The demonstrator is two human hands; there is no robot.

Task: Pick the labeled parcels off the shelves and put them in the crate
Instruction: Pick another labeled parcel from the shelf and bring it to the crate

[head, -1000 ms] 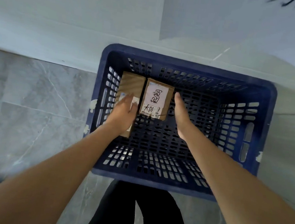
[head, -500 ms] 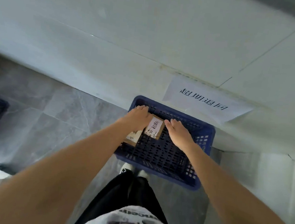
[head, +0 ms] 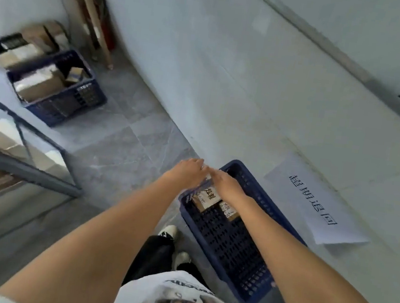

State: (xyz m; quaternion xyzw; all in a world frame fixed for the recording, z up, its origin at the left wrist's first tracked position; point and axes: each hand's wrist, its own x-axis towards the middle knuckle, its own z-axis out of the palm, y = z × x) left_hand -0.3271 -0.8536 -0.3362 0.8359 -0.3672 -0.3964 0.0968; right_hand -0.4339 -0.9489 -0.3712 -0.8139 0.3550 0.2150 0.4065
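Parcels: two brown labeled boxes, first parcel [head: 205,198] and second parcel [head: 228,209], lying side by side, touching, at far end of blue crate [head: 230,240] on grey tile floor [head: 124,147]. Left hand [head: 189,170] and right hand [head: 225,183] above crate's far end, fingers straight, held together, fingertips of both hands nearly meeting; neither grips anything. Paper sign [head: 313,200] on wall beside crate. Second blue crate [head: 57,93] with boxes, well apart, far left.

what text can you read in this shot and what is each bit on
"超期退回": paper sign on the wall beside the crate.
"超期", handwritten: label of the left parcel in the crate; the smaller print is unreadable.
Right parcel label: handwriting too blurred to read.
White shirt print: partly hidden, unreadable.
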